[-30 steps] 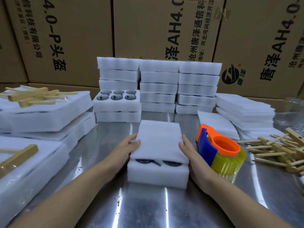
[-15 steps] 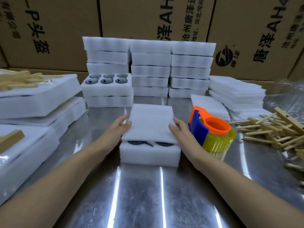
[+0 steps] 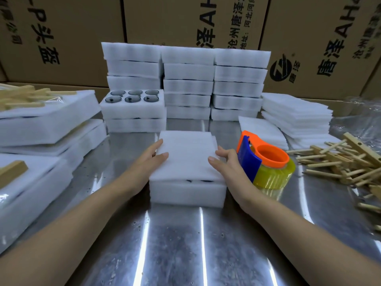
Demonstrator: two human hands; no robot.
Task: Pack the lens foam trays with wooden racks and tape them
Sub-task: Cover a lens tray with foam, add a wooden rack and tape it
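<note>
Between the left hand (image 3: 148, 159) and right hand (image 3: 228, 164): one foam tray (image 3: 187, 193), one cover sheet (image 3: 187, 155). Beside the right hand: one tape dispenser (image 3: 266, 162). Beyond the hands: three tray stacks (image 3: 188, 83); one open tray (image 3: 134, 110), six lenses (image 3: 132, 96).

Black "唐泽" and "AH" lettering on brown cardboard cartons (image 3: 299, 27)
</note>
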